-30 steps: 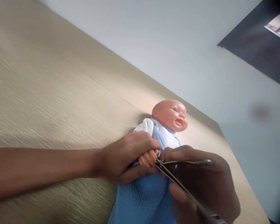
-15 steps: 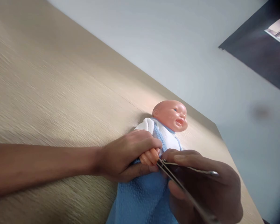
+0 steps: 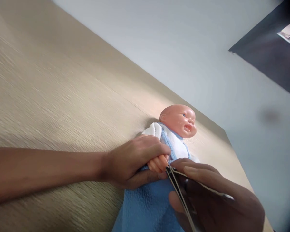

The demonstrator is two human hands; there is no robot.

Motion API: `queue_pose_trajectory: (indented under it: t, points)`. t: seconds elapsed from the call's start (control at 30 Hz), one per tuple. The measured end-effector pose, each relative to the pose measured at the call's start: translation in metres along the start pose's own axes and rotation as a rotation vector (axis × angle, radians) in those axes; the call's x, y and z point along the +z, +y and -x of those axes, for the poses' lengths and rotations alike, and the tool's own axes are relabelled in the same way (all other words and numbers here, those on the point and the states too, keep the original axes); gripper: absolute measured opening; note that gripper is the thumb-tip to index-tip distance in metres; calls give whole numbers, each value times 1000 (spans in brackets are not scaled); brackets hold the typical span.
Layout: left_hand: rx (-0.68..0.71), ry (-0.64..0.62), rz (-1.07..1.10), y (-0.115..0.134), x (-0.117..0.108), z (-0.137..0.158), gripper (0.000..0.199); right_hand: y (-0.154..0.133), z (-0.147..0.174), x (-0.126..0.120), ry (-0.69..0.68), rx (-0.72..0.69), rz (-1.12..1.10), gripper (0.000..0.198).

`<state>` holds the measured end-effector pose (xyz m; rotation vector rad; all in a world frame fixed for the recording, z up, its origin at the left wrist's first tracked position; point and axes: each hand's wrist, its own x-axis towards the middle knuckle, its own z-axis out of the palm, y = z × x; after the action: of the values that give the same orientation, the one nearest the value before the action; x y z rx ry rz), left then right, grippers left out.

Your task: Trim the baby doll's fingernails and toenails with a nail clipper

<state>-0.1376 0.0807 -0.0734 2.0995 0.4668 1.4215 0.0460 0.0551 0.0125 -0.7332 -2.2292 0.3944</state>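
Note:
A baby doll (image 3: 177, 120) in a white top and blue garment (image 3: 147, 206) lies on its back on the wooden table. My left hand (image 3: 135, 161) is closed around the doll's hand (image 3: 158, 163), whose orange-pink fingers show between my thumb and forefinger. In my right hand (image 3: 222, 193) is a metal nail clipper (image 3: 181, 190), gripped between thumb and fingers. Its jaw end touches or nearly touches the doll's fingertips; exact contact is too small to tell. Part of the clipper is hidden by my right hand.
The wooden table (image 3: 62, 96) stretches away to the left, and its far edge runs diagonally behind the doll's head. Beyond it is a pale grey surface (image 3: 159, 38). A dark panel (image 3: 263, 48) stands at the upper right.
The clipper has tilted more steeply, and my right hand has shifted slightly right and down. My left hand keeps its hold on the doll's hand; the whole view has shifted a little.

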Motion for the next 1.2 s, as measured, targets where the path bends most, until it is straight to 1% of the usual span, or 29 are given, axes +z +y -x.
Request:
queue_pose_trajectory:
  t: [0.1, 0.2, 0.27, 0.33, 0.4, 0.47, 0.53, 0.57, 0.63, 0.67, 0.77, 0.87, 0.97, 1.07, 1.2]
  points:
    - [-4, 12, -3, 0, 0, 0, 24, -3, 7, 4, 17, -37, 16, 24]
    - [22, 31, -7, -1, 1, 0, 22, -7, 17, 10, 69, 13, 103, 22]
    - [38, 30, -9, -2, 1, 0, 23, -7, 20, 12, 61, 26, 130, 24]
    - [22, 23, -20, -2, 1, 1, 25, -3, 19, 12, 53, 13, 108, 24]
    - [-6, 16, -17, -2, 0, 2, 25, 3, 16, 13, 116, 4, 73, 21]
    - [-27, 6, -12, -1, -1, 2, 24, 7, 11, 16, 318, 55, 31, 12]
    - [-42, -8, -14, 0, -1, 3, 23, 9, 7, 20, 440, 115, -87, 10]
    - [-47, -11, -16, 0, -1, 3, 24, 9, 5, 22, 445, 144, -157, 10]
    - [-57, -9, -7, 0, -1, 3, 24, 7, 2, 22, 374, 195, -259, 14]
    - [-54, -4, 6, -1, 0, 3, 25, 5, 2, 21, 327, 213, -272, 16]
    - [-39, 2, 33, -2, 1, 3, 26, -1, 1, 17, 244, 243, -202, 18]
    - [-34, 0, 42, -2, 1, 3, 24, -5, 3, 16, 250, 172, -46, 22]
    - [-35, 6, 42, -1, 1, 2, 22, -5, 6, 17, 285, 118, 85, 21]
    - [-31, 12, 40, -1, 1, 3, 24, -3, 11, 18, 285, 120, 124, 22]
    - [-24, 20, 35, -2, 1, 3, 25, 0, 17, 17, 257, 117, 118, 28]
